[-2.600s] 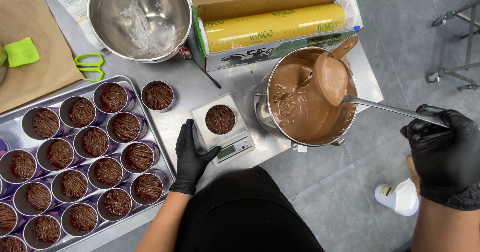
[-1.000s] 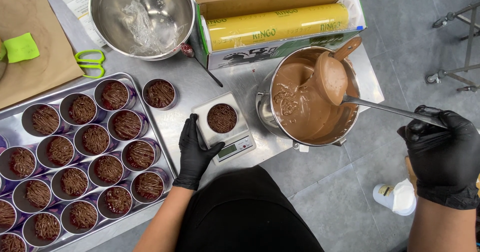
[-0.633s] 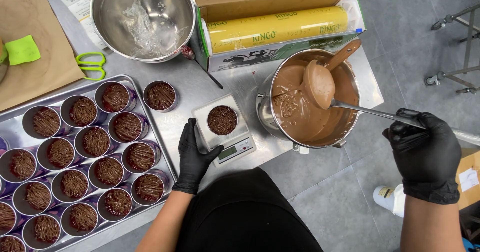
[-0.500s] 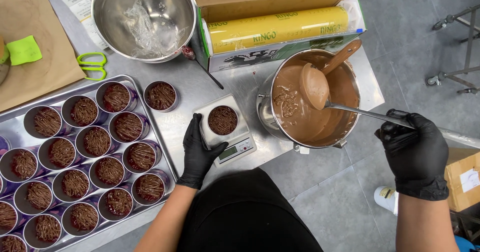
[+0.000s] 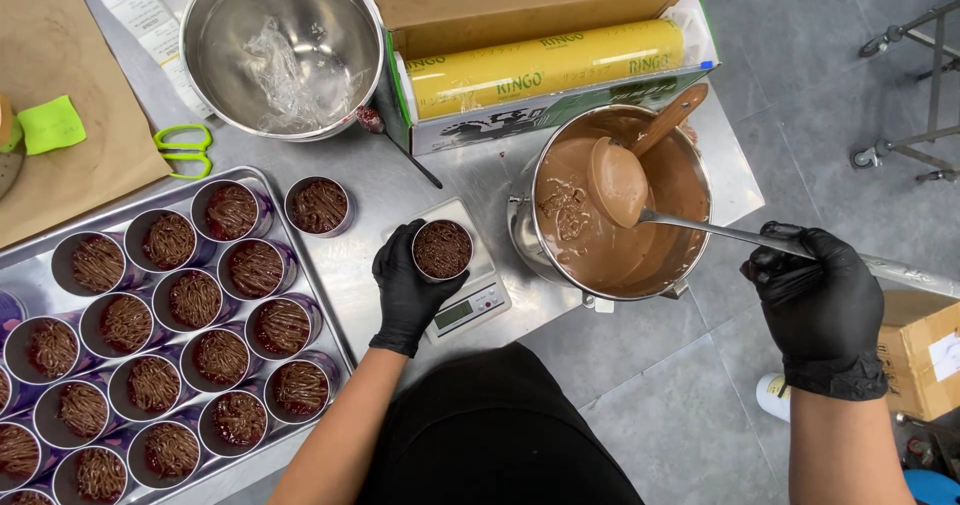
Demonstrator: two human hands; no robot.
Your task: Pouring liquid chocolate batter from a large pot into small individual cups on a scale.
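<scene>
My left hand (image 5: 405,287), in a black glove, curls around a small round cup (image 5: 443,249) of brown strands standing on a small digital scale (image 5: 468,303). My right hand (image 5: 818,305), also gloved, grips the long handle of a metal ladle (image 5: 618,181). The ladle's bowl, coated in chocolate, hangs tilted over a steel pot (image 5: 620,205) of melted chocolate. A wooden spoon (image 5: 668,121) leans in the pot's far side.
A metal tray (image 5: 330,295) at the left holds several filled cups; one more cup (image 5: 319,206) stands beside it. Behind are a steel bowl (image 5: 283,50) with crumpled film, a cling-film box (image 5: 545,55), green scissors (image 5: 185,150) and brown paper (image 5: 70,95). A cardboard box (image 5: 925,355) sits on the floor.
My right hand has moved left, closer to the pot, bringing the ladle toward the pot's middle. My left hand has closed around the cup on the scale.
</scene>
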